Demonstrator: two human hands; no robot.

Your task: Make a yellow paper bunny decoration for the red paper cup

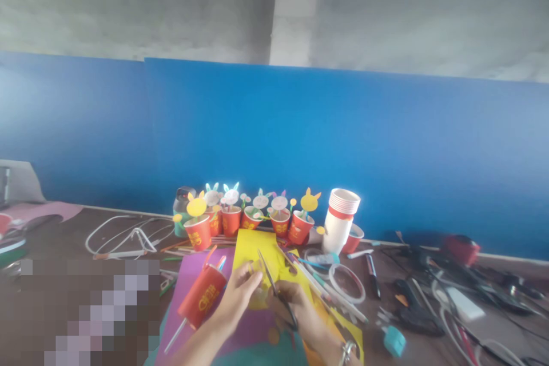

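Note:
My right hand (295,304) is closed around a pair of scissors (269,272), whose blades point up and away from me. My left hand (243,287) pinches a small piece of yellow paper (256,266) beside the blades. Below both hands lie a yellow sheet (256,240) and a purple sheet (189,274). Left of my left hand, a red paper cup (202,296) lies on its side on the purple sheet, with a white straw (175,336) sticking out of it. More yellow paper with cut-outs (300,277) spreads to the right.
Several red cups (231,221) with paper animal heads stand along the blue partition (257,126). A tall stack of white cups (338,226) is right of them. Clear tape rolls (349,283), pens (372,274), a teal block (394,341) and tangled cables (446,314) crowd the right; white cable (124,240) lies left.

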